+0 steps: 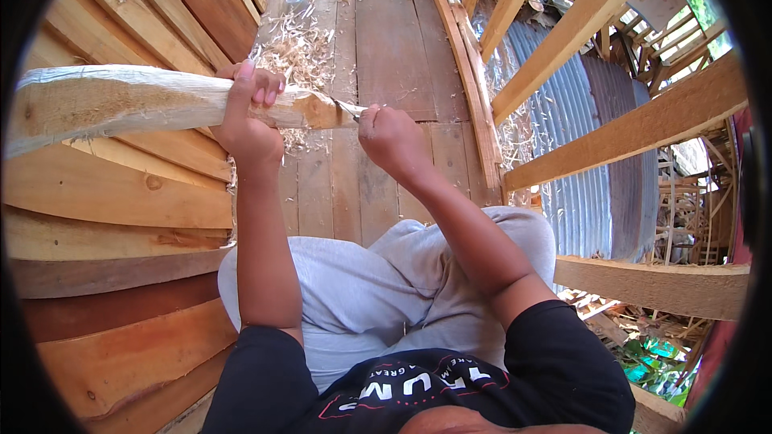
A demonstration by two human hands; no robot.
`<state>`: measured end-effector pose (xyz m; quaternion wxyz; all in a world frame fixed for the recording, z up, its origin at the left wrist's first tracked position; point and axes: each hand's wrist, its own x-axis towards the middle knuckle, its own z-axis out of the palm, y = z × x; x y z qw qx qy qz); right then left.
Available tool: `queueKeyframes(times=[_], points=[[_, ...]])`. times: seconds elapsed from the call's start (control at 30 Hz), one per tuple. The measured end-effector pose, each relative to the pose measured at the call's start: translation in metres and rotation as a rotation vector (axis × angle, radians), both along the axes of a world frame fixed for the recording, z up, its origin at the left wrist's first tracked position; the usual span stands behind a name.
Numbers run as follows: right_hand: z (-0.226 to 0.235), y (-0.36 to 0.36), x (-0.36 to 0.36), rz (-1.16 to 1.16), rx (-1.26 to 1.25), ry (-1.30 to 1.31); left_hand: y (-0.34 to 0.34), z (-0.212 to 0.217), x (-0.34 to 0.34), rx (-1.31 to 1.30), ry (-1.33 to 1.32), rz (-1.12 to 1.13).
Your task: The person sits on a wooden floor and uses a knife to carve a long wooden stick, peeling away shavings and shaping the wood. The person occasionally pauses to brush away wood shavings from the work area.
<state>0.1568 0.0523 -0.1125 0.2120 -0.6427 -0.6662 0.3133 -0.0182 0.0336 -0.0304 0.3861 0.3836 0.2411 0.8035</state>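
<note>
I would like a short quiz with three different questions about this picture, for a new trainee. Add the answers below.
1. True or false: the left hand grips the thick wooden pole near its carved end.
2. What does the right hand hold against the pole's tip? A) a hammer B) a small blade C) a paintbrush
3. Fill in: pale wood ______ lie scattered on the plank floor beyond the hands.

Key
1. True
2. B; only a little of the blade shows past the fist.
3. shavings
</note>
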Motion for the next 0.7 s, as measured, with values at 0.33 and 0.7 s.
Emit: queueKeyframes(times=[0.33, 0.7], points=[[-0.056, 0.027, 0.010, 0.049, -0.066, -0.055, -0.002, 0.001, 0.007, 0.006, 0.022, 0.012], [-0.056, 0.027, 0.026, 0.062, -0.051, -0.093, -0.005, 0.002, 0.015, -0.017, 0.107, 0.006]])
